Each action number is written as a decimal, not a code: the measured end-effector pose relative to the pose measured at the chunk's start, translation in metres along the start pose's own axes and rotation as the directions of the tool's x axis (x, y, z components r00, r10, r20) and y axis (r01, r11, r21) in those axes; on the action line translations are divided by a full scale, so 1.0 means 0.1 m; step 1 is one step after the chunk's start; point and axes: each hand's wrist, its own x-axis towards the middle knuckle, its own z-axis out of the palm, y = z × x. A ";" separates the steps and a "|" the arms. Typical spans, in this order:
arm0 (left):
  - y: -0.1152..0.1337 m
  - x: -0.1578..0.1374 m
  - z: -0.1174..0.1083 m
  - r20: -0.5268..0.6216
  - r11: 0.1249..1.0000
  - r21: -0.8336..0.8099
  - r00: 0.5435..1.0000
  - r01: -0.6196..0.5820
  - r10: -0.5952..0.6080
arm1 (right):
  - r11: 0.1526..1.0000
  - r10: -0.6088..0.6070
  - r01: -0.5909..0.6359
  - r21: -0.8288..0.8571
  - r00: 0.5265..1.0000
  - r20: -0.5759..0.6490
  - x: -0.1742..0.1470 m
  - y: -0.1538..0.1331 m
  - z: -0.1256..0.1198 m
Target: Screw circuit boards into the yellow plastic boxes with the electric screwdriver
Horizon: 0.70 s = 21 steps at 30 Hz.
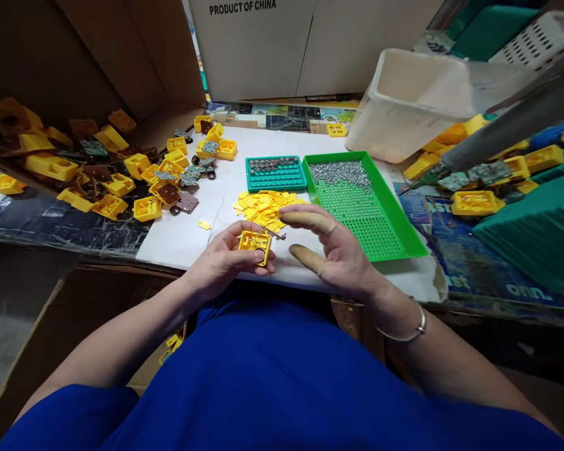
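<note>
In the head view, my left hand grips a small open yellow plastic housing between thumb and fingers. Inside the housing are wires and a dark round part. A small dark piece sticks out past its upper right corner, apparently on a wire. To the right of the housing hovers my right hand, thumb and fingers apart, with tan finger covers on and nothing visible between them. Just beyond both hands lies a heap of flat yellow plastic pieces. One loose yellow piece rests to the left on the white sheet.
Behind the heap is a teal tray with round metal cells. A green perforated tray holds many small screws. Yellow housings with circuit boards spill from a cardboard box on the left. A power screwdriver slants in from the right.
</note>
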 end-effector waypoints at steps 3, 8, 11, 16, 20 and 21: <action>0.04 -0.03 -0.01 0.090 0.994 -0.062 0.992 0.090 -0.085 | 0.994 -0.001 -0.013 0.111 0.992 0.125 0.00 0.10 0.05; 0.02 -0.07 0.00 0.030 0.998 -0.016 0.997 0.068 -0.067 | 0.997 -0.076 0.077 -0.031 0.997 0.028 0.04 0.11 0.06; -0.06 -0.04 0.04 -0.104 0.989 0.108 0.988 -0.105 0.116 | 0.982 -0.090 0.080 -0.170 0.994 -0.055 0.01 0.07 0.08; -0.17 0.09 0.13 -0.213 0.981 0.026 0.958 -0.191 0.192 | 0.943 -0.216 0.150 -0.297 0.954 -0.207 -0.10 0.00 0.20; -0.14 0.12 0.16 -0.181 0.988 -0.080 0.977 -0.130 0.114 | 0.844 -0.428 0.345 -0.411 0.895 -0.128 -0.13 -0.02 0.23; -0.12 0.11 0.16 -0.159 0.988 -0.100 0.982 -0.118 0.102 | 0.824 -0.455 0.369 -0.430 0.883 -0.116 -0.13 -0.03 0.22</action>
